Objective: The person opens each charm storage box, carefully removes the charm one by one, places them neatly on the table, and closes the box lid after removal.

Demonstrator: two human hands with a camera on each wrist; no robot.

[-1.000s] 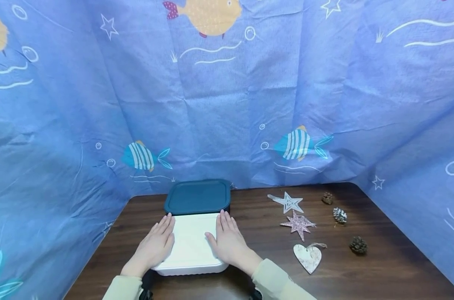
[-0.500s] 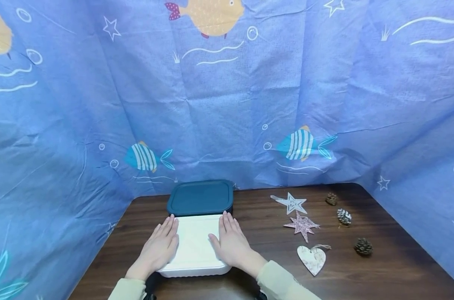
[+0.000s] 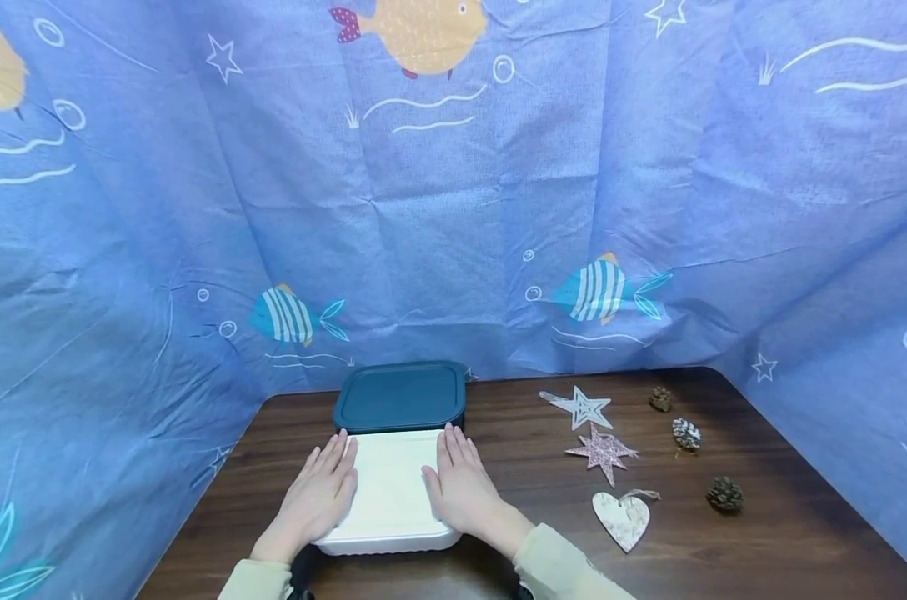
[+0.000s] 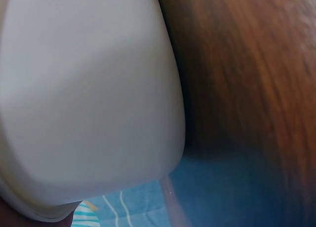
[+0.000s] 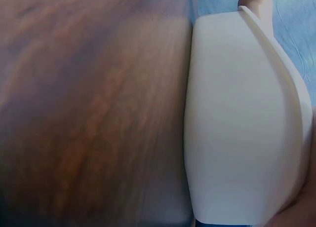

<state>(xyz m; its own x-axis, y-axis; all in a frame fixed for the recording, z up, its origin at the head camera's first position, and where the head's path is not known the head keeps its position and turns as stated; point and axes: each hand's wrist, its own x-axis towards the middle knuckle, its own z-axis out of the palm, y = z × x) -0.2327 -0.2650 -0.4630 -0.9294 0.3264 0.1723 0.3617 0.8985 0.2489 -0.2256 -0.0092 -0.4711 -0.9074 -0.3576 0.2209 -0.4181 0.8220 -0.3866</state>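
A white lidded box (image 3: 391, 483) sits near the front of the brown table, its flat top facing up. My left hand (image 3: 314, 500) rests on the left edge of that top, fingers straight and pointing away from me. On the opposite edge lies my right hand (image 3: 470, 496), also flat, with its thumb out over the lid. Both wrist views show the box's smooth side wall (image 4: 94, 103) standing on the wood. In the right wrist view, part of a finger shows past the rim (image 5: 256, 2).
Directly behind the white box stands a dark container with a teal lid (image 3: 401, 396). To the right lie a silver star (image 3: 583, 408), a pink glitter star (image 3: 602, 452), a white heart ornament (image 3: 623, 521) and pine cones (image 3: 725, 495). A blue fish-print curtain (image 3: 438, 208) surrounds the table.
The head view has shifted slightly. Both hands stay on the white box's edges, with the right thumb moved a touch to the right.
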